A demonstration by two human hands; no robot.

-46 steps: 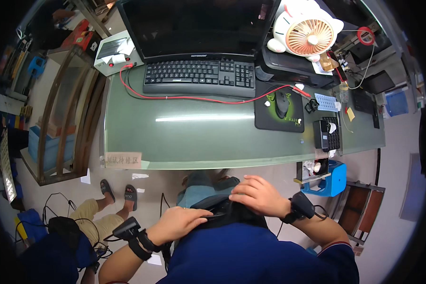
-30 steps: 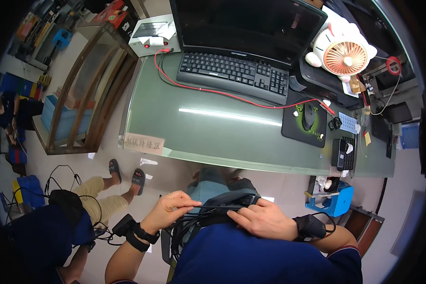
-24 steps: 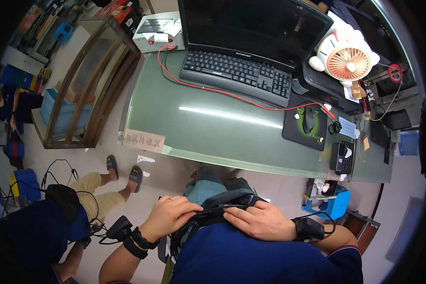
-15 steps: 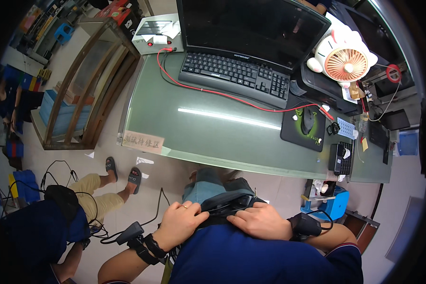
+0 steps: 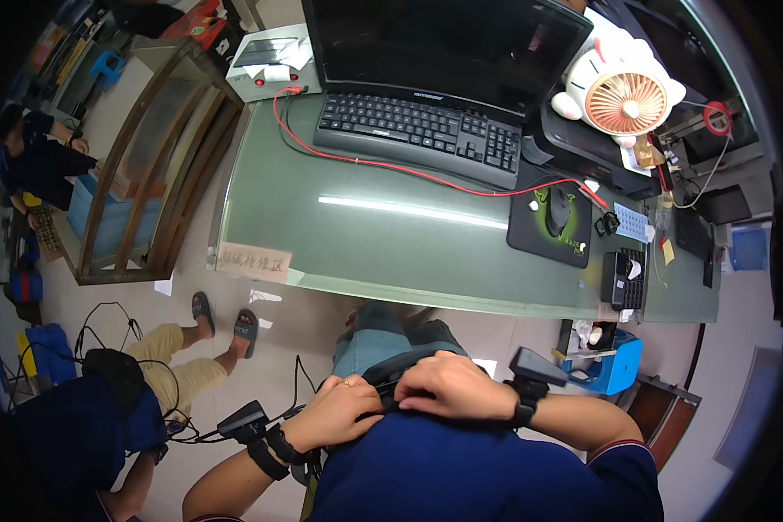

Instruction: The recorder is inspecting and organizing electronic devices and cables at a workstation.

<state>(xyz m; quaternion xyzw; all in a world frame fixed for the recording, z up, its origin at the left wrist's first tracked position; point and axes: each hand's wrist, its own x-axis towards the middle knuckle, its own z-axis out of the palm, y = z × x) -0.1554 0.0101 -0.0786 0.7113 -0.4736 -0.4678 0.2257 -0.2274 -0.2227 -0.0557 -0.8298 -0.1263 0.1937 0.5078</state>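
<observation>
A black fabric pouch (image 5: 395, 367) lies at my waist, against my dark blue shirt and above my jeans. My left hand (image 5: 337, 414) is closed on its left part, fingers curled and a ring on one of them. Close beside it, my right hand (image 5: 454, 388) bends over the pouch, its fingers drawn together at the edge. Their tips are partly hidden, so whatever small part they pinch cannot be made out. Both wrists carry black straps with a small dark device, and a cable runs from the left one.
Ahead stands a green-topped desk (image 5: 383, 252) with a keyboard (image 5: 418, 130), monitor (image 5: 444, 52), mouse (image 5: 558, 211), red cable (image 5: 426, 179) and white fan (image 5: 626, 96). A person in sandals (image 5: 245, 332) is close at my left. Another person is farther off, beyond a wooden-framed cabinet (image 5: 139, 209).
My right hand has moved left along the pouch and risen, ending next to my left hand. The pouch's opening shows less now. My left hand has barely shifted.
</observation>
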